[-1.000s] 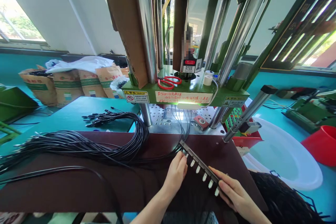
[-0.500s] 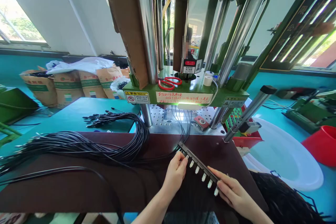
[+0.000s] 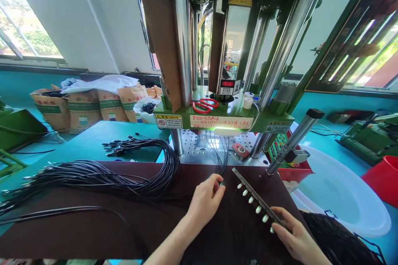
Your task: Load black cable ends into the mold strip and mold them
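A dark bar (image 3: 255, 195) with several pale connectors along its lower side lies slanted over the brown tabletop (image 3: 93, 232). The fingers of my right hand (image 3: 294, 232) grip its lower right end. My left hand (image 3: 207, 198) is apart from the bar, to its left, with thumb and fingers pinched together; what they hold, if anything, is too small to tell. Just beyond that hand, thin dark cables (image 3: 221, 159) run down from the metal plate of the press. A large bundle of black cables (image 3: 124, 178) curves across the left of the tabletop.
The green press (image 3: 224, 121) stands ahead, with red-handled scissors (image 3: 205, 106) on its ledge. A metal post (image 3: 295, 143) rises at the table's right edge. Beyond it are a white tub (image 3: 342, 190) and a red bucket (image 3: 384, 180). Paper sacks (image 3: 82, 109) stand at the back left.
My left hand has let go of the bar's upper end and is now apart from it. The bar has shifted right with my right hand. The view has tilted slightly.
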The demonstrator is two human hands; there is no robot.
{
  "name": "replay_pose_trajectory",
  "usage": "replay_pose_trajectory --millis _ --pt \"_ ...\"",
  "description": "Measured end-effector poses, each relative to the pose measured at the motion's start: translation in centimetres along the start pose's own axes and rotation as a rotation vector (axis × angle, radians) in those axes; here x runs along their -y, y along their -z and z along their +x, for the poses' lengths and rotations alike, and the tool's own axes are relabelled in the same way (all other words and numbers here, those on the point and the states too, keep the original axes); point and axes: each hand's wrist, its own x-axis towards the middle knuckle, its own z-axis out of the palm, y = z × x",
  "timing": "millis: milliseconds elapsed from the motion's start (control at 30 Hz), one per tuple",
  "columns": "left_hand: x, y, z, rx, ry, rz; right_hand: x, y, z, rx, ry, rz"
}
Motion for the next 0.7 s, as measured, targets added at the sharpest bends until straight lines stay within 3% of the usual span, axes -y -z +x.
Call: replay_pose_trajectory --millis 133,267,367,467,600,700 --pt "1.5 0.5 3.0 -0.103 0.024 -0.061 0.0 1.2 0.7 -0.019 -0.026 -0.189" --pt "3.3 -1.6 6.8 -0.195 0.335 -0.459 0.7 1.4 1.4 -0.097 0.231 -0.535" --pt "3.6 -3.2 8.7 -0.111 0.502 -0.706 1.1 1.8 1.8 -0.110 0.316 -0.741" --pt "3.6 -3.9 9.6 0.041 0.520 -0.783 2.2 1.9 3.3 -0.070 0.313 -0.811" --pt "4.0 -3.8 9.8 0.194 0.496 -0.880 5.7 -0.3 10.3 -0.085 0.467 -0.663" --pt "4.8 -3.9 9.8 0.231 0.457 -0.946 9.5 -3.3 17.9 -0.265 0.527 -0.487"
